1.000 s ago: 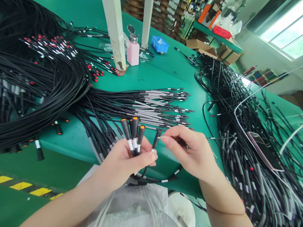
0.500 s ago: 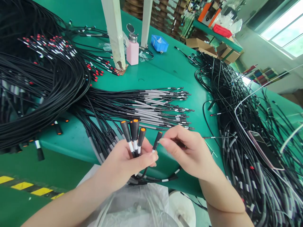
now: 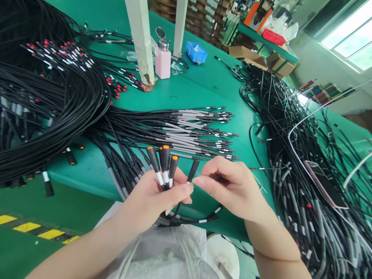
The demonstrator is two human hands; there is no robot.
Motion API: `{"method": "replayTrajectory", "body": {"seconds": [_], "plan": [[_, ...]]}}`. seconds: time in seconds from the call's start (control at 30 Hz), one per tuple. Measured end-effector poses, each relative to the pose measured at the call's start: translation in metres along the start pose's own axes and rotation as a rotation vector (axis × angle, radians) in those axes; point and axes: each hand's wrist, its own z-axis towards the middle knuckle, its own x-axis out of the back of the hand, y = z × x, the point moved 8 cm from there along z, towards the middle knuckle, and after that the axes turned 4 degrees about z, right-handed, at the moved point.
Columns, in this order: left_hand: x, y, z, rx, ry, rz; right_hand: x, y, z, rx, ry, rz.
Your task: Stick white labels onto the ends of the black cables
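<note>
Several black cable connectors [image 3: 164, 161] with white bands stand upright in my left hand [image 3: 158, 195], which is closed around their cables. Most of these show orange end faces. One more black connector [image 3: 193, 170] leans to the right, apart from the others, its lower end between my left thumb and fingers. My right hand [image 3: 229, 186] is closed in a pinch, thumb tip against the lower side of that leaning connector. How firmly the right fingertips grip it is hard to see. Below my hands, the cables [image 3: 200, 221] curve over my lap at the table's front edge.
On the green table [image 3: 197, 87] lie a bundle of cables with grey sleeves [image 3: 186, 135] and a large coil of black cables [image 3: 72, 112]. More cables [image 3: 290, 162] and a phone [image 3: 325, 184] are on the right. A pink bottle [image 3: 163, 62] and blue bin [image 3: 196, 52] stand behind, beside a white post [image 3: 142, 42].
The leaning connector's orange end has turned out of sight. My right fingertips have shifted slightly down along it, toward its white band. My left hand stays almost still.
</note>
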Motion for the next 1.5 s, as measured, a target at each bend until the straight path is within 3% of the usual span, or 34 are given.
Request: {"method": "replayTrajectory", "body": {"seconds": [0.17,0.27,0.4,0.53,0.7,0.8,0.93,1.17,1.5], "plan": [[0.0,0.001,0.001,-0.031,-0.068,-0.008,0.013,0.014,0.004,-0.097,0.132,0.223],[-0.004,0.0,0.002,-0.018,-0.125,-0.004,0.006,0.02,0.008,-0.134,0.085,0.314],[-0.001,-0.004,0.003,0.02,-0.082,-0.036,0.003,0.023,0.009,-0.154,0.107,0.397],[0.0,-0.003,0.002,0.0,-0.095,-0.079,0.008,0.019,0.006,-0.117,0.145,0.288],[0.003,0.001,0.003,-0.061,-0.083,-0.141,0.016,-0.001,0.0,0.079,0.229,-0.058],[0.004,-0.001,0.003,-0.059,-0.061,-0.146,0.019,-0.007,-0.005,0.106,0.309,-0.14],[0.004,-0.002,0.002,-0.058,-0.05,-0.121,0.015,-0.014,-0.008,0.157,0.312,-0.241],[0.006,-0.005,0.001,-0.066,-0.04,-0.098,0.011,-0.019,-0.008,0.194,0.268,-0.294],[0.005,-0.004,0.001,-0.066,-0.019,-0.047,0.005,-0.011,-0.005,0.155,0.188,-0.168]]}}
